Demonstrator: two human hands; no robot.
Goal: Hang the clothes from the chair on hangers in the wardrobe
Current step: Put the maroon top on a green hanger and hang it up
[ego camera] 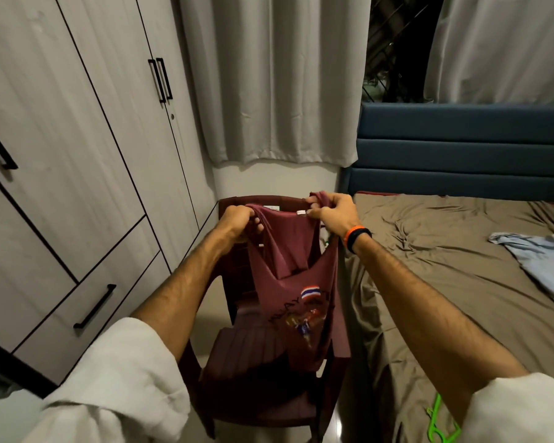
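- Maroon tank top (pixel 293 282) hangs over the plastic chair (pixel 253 362), held up by its straps.
- Left hand (pixel 237 222) and right hand (pixel 331 211) each curl a grip around one strap.
- Fabric looks light and limp (likely to sag), so the straps seem the best hold.
- Green hanger (pixel 442 423) lies on the bed (pixel 445 266); the wardrobe (pixel 77 139) is closed.

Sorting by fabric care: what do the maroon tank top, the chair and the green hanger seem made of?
Tank top: soft matte knit, probably cotton; it drapes limply. Chair: moulded plastic, with a ribbed seat and slight sheen. Green hanger: probably plastic, thin and neon-bright.
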